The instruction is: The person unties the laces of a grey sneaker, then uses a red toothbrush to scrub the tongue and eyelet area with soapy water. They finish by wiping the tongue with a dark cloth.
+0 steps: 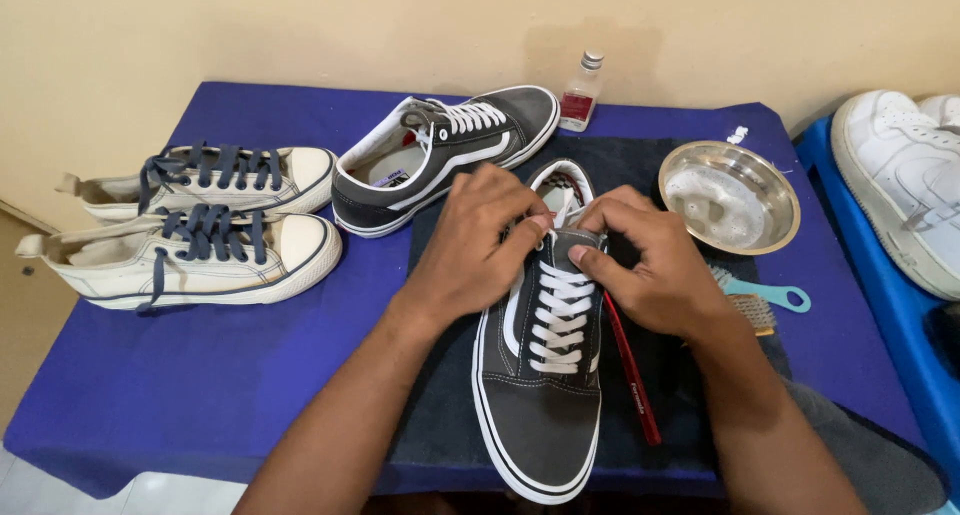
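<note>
A grey sneaker with white laces [540, 395] lies toe toward me on a dark cloth [440, 425]. My left hand [478, 237] and my right hand [650, 260] meet at its top eyelets, fingers pinching the white laces by the tongue. Its matching grey sneaker [450, 155] lies on its side just behind my left hand. A red pencil-like stick [630, 370] lies along the shoe's right side.
Two cream sneakers with blue laces [190, 230] sit at the left of the blue-covered table [200, 375]. A steel bowl of soapy water [730, 197], a teal brush [760, 300] and a small bottle [581, 93] lie behind and right. White shoes [900, 185] rest on a blue surface at far right.
</note>
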